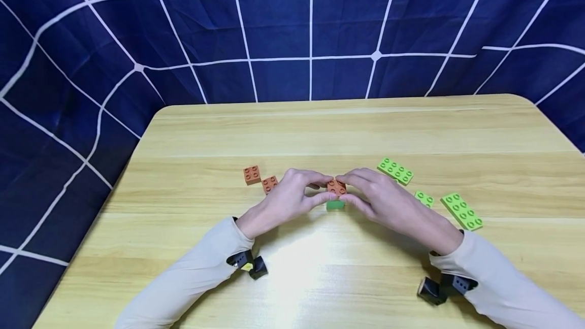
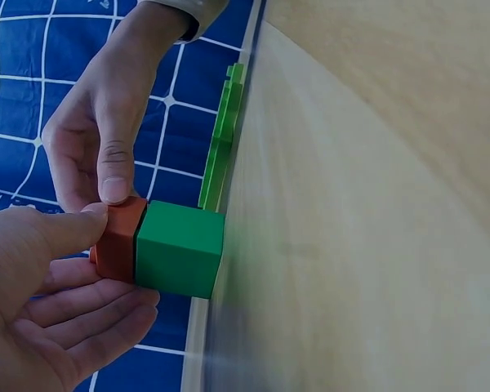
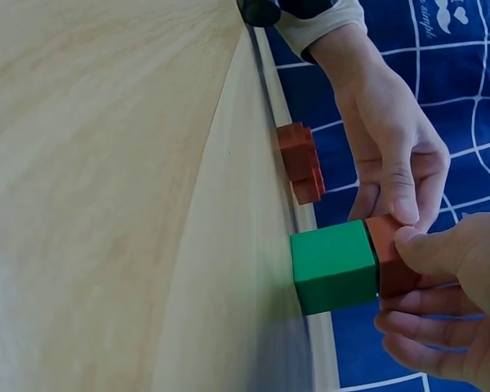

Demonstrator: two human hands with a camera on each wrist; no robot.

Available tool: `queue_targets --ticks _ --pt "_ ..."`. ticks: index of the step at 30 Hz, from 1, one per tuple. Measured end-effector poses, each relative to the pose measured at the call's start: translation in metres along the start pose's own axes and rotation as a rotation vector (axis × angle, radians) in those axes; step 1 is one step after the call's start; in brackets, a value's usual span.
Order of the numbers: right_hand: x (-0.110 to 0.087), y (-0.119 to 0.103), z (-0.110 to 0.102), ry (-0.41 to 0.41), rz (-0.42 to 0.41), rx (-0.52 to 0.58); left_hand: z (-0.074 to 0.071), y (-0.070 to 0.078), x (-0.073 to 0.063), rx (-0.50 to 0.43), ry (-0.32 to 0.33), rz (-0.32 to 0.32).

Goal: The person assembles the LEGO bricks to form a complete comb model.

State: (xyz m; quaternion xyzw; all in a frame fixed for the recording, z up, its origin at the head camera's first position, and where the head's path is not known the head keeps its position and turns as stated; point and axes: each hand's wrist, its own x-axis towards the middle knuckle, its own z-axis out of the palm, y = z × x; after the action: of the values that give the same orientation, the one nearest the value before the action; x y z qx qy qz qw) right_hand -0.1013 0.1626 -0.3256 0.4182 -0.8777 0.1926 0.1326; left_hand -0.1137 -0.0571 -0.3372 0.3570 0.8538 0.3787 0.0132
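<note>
A reddish-brown toy brick [image 1: 336,187] with studs on top sits over a green block [image 1: 335,205] that stands on the table. My left hand [image 1: 289,198] pinches the brown brick from the left, thumb at the near side and fingers at the far side. From the right, my right hand [image 1: 388,199] pinches the same brick in the same way. In the left wrist view a thin dark line runs between the brown brick [image 2: 121,241] and the smooth-sided green block [image 2: 180,249]. The right wrist view shows both thumbs close together on the brown brick [image 3: 392,257].
Two loose brown bricks [image 1: 252,175] lie left of my left hand, one partly hidden by it. Beyond my right arm are a long light-green brick [image 1: 395,171], a second long one [image 1: 461,211] and a smaller light-green brick [image 1: 424,198]. A blue curtain [image 1: 279,29] hangs behind the wooden table [image 1: 292,131].
</note>
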Motion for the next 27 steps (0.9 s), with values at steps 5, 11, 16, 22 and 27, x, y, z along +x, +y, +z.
queue_targets --ticks 5,11,16,22,27 --pt "-0.0003 0.0022 0.0007 -0.002 0.003 0.011 0.0 -0.0002 0.0008 -0.001 -0.006 -0.01" --pt "-0.0006 0.0038 0.0013 0.005 -0.006 0.032 -0.0002 -0.0002 0.0017 -0.023 0.003 -0.03" --pt "-0.001 0.0046 0.0027 0.02 -0.016 0.037 0.0001 -0.0009 0.0019 -0.043 0.002 -0.045" --pt "-0.0019 0.0045 0.0027 0.016 -0.007 0.043 0.0004 -0.0009 0.0016 -0.043 -0.002 -0.035" --pt "-0.0018 0.0033 0.0033 0.02 -0.005 0.035 0.001 -0.0019 0.0001 -0.05 -0.001 -0.039"
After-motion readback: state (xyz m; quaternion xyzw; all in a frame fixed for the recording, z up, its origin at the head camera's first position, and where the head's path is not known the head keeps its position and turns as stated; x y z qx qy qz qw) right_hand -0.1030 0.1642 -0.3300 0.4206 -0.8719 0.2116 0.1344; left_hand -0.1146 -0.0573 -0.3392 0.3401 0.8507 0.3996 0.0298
